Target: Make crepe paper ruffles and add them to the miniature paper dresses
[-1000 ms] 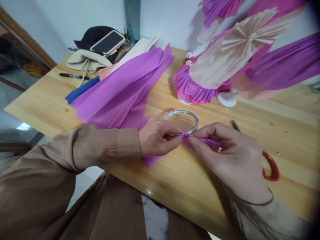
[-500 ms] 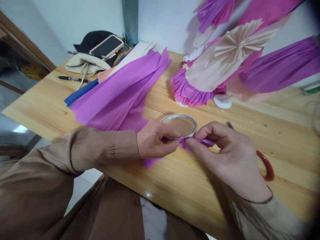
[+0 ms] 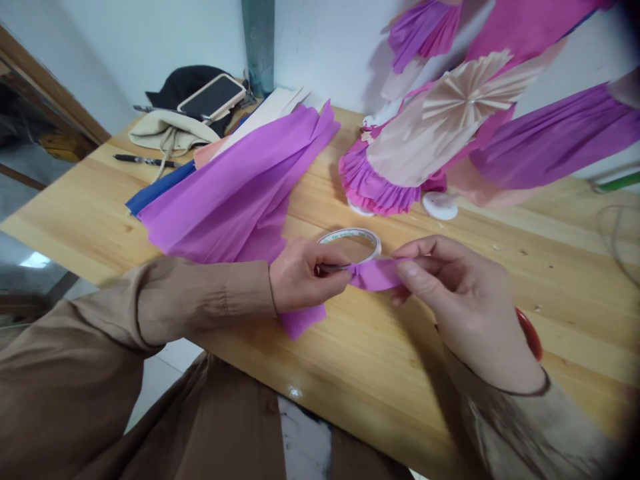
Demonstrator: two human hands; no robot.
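Observation:
Between my two hands stretches a small strip of purple crepe paper (image 3: 377, 275). My left hand (image 3: 309, 275) is closed, pinching the strip's left end, where it looks gathered; a thin dark thing also shows between thumb and finger, too small to name. The thumb and fingers of my right hand (image 3: 460, 303) pinch the strip's other end. Just behind the strip lies a roll of tape (image 3: 350, 235), partly covered. A large purple crepe paper sheet (image 3: 235, 193) spreads behind my left hand, and a purple piece hangs below that hand. A red handle (image 3: 530, 333) peeks out beside my right hand.
At the back right stand pink, purple and cream paper decorations (image 3: 415, 147) with a pleated fan (image 3: 470, 100). A phone (image 3: 213, 97), a cloth pouch (image 3: 170, 127) and a pen (image 3: 145, 161) lie at the back left. The wooden table's (image 3: 310, 380) front edge runs near my lap.
My right hand has drawn slightly away from the left, and its end of the strip is now spread flatter and wider. The left hand still pinches the strip.

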